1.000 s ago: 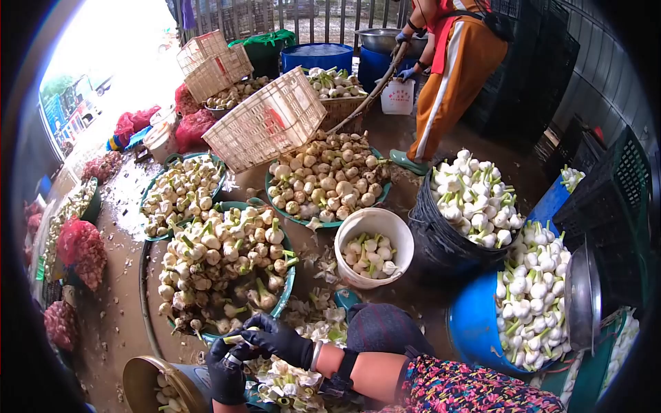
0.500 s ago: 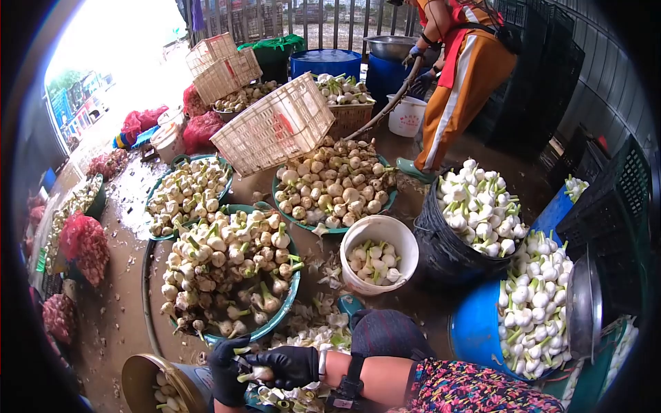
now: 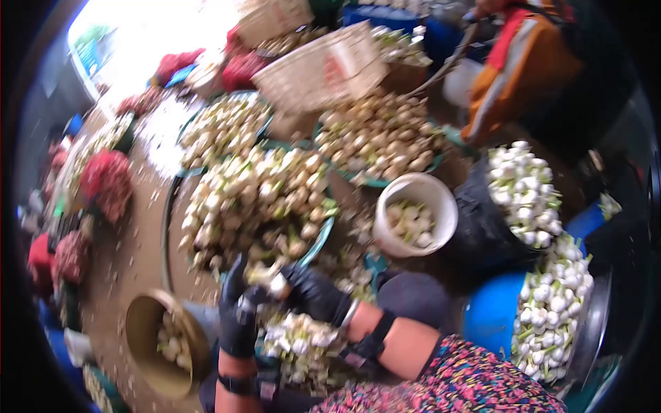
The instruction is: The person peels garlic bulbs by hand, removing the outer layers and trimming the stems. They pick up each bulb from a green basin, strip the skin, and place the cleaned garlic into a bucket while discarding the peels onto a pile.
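A whitish garlic bulb (image 3: 277,285) with its stem sits between my two black-gloved hands, blurred by motion. My left hand (image 3: 237,320) has it in the gap between forefinger and thumb. From the other side, my right hand (image 3: 313,294) closes its fingers on the bulb. Whether either hand also holds a small tool, I cannot make out. Below the hands lies a heap of pale peelings and stems (image 3: 303,337). Just beyond them stands a green-rimmed tub (image 3: 322,241) piled with unpeeled garlic (image 3: 255,196).
A tan bucket (image 3: 141,358) with some bulbs tilts at my left. Ahead right stand a white bucket (image 3: 446,224), a black tub (image 3: 482,213) and a blue tub (image 3: 492,310) of cleaned garlic. A hose (image 3: 167,234) runs along the floor. A person in orange trousers (image 3: 513,76) stands behind.
The view has swung, so the scene sits further right and the far parts higher. Both hands are raised higher with the garlic bulb between them, and my left forearm now shows.
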`<act>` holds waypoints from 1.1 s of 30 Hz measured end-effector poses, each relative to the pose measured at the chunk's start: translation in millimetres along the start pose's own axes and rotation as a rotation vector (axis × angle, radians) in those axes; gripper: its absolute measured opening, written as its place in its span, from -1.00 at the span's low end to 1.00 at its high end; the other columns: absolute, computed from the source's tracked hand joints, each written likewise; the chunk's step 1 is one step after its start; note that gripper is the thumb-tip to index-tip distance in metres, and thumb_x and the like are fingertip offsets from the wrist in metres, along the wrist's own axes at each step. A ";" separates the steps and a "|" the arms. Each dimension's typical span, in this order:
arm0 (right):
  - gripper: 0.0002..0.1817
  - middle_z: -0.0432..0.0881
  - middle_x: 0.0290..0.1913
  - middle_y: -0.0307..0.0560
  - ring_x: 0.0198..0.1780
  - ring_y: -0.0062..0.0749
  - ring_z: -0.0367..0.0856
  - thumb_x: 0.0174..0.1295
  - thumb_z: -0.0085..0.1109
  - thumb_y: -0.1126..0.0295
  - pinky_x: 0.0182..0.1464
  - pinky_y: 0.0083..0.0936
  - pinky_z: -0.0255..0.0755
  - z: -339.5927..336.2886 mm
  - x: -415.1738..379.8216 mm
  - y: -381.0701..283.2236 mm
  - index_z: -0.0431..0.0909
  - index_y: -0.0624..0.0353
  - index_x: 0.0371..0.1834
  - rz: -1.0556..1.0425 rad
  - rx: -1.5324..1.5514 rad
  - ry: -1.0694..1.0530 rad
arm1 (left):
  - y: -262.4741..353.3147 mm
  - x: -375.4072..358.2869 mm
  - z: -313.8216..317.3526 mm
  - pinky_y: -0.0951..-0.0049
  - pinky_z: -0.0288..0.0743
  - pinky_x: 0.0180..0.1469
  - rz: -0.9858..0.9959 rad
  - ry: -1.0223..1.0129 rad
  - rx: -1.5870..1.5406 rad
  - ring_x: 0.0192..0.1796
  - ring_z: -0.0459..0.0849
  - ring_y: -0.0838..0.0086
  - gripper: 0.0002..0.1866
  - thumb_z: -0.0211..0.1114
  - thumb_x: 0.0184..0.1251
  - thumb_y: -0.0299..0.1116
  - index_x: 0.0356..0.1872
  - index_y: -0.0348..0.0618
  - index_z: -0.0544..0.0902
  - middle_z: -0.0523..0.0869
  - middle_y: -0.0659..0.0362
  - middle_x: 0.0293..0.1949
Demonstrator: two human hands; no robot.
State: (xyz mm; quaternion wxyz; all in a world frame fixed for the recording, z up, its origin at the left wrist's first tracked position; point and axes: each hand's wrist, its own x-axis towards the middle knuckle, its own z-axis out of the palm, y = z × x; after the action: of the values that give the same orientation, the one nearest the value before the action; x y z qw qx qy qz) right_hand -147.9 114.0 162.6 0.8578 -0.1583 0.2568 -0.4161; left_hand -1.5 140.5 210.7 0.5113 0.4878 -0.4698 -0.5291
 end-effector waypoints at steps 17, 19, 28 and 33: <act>-0.83 0.52 -0.44 0.11 -0.35 -0.06 0.55 0.16 0.08 0.37 -0.28 -0.27 0.40 11.4 -27.4 -1.9 0.47 0.25 -0.29 -0.717 -1.487 -0.176 | -7.0 5.3 -28.6 0.47 0.50 -0.09 -0.055 -0.021 -0.207 -0.24 0.62 0.47 -0.66 0.14 0.23 -0.33 -0.06 -0.39 0.49 0.65 0.14 -0.27; -0.71 0.58 -0.30 0.17 -0.19 0.10 0.54 0.18 0.02 0.23 -0.14 -0.12 0.38 8.4 -28.8 8.3 0.50 0.22 -0.20 0.000 -1.700 -0.395 | -6.1 6.6 -22.5 0.46 0.49 -0.04 -0.041 0.028 -0.315 -0.17 0.61 0.45 -0.67 0.14 0.23 -0.33 -0.07 -0.38 0.49 0.62 0.10 -0.19; -0.62 0.55 -0.41 -0.23 -0.40 -0.63 0.48 -0.09 0.41 0.38 -0.28 -0.57 0.46 2.1 -15.7 -4.1 0.46 0.21 -0.23 -0.522 -0.888 0.198 | -10.6 5.1 -17.1 0.34 0.58 -0.13 0.006 -0.087 -0.181 -0.17 0.65 0.37 -0.68 0.06 0.28 -0.43 0.01 -0.40 0.48 0.60 0.05 -0.21; -0.86 0.53 -0.47 -0.27 -0.41 -0.68 0.48 -0.01 0.14 0.57 -0.29 -0.64 0.42 2.3 -12.9 -9.7 0.45 0.19 -0.35 -0.580 -0.911 0.179 | -16.0 6.3 -15.4 0.35 0.60 -0.18 -0.264 -0.006 -0.577 -0.24 0.63 0.41 -0.72 0.09 0.28 -0.39 -0.05 -0.32 0.51 0.60 0.09 -0.15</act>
State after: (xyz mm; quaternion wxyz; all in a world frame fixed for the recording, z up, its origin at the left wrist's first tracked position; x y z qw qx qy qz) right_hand -159.5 118.5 173.1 0.5271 -0.5422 0.4291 -0.4941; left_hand 12.5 134.8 193.3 0.5541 0.3777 -0.2345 -0.7038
